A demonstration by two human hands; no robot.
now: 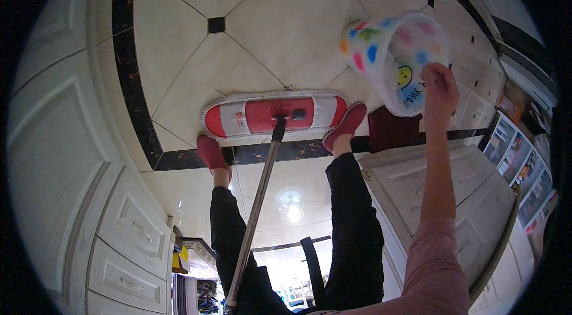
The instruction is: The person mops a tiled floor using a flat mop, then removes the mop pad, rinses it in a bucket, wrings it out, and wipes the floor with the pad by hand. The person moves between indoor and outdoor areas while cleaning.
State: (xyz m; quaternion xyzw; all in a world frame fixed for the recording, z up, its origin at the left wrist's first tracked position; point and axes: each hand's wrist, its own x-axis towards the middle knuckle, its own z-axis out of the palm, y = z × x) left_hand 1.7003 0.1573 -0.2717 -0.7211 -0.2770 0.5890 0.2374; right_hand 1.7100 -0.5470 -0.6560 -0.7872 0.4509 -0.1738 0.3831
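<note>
My right hand (440, 87) grips the near rim of a translucent plastic waste bin (377, 53) with coloured spots. Tilted, the bin has its mouth turned towards my hand; a smiley face and some lettering show on it. Whether its base touches the floor, I cannot tell. Before my feet lies a flat mop head (279, 114), red and white with a fringed edge, flat on the tiles. Its metal handle (254, 216) slants down between my legs to the bottom of the view. My left hand is out of view.
My red slippers (212, 150) flank the mop head. A dark red mat or cloth (393, 129) lies beside the right one. White cabinets with drawers (134, 230) line the left. At right stand a pale panelled door (442, 190) and a shelf unit (520, 165) with several compartments.
</note>
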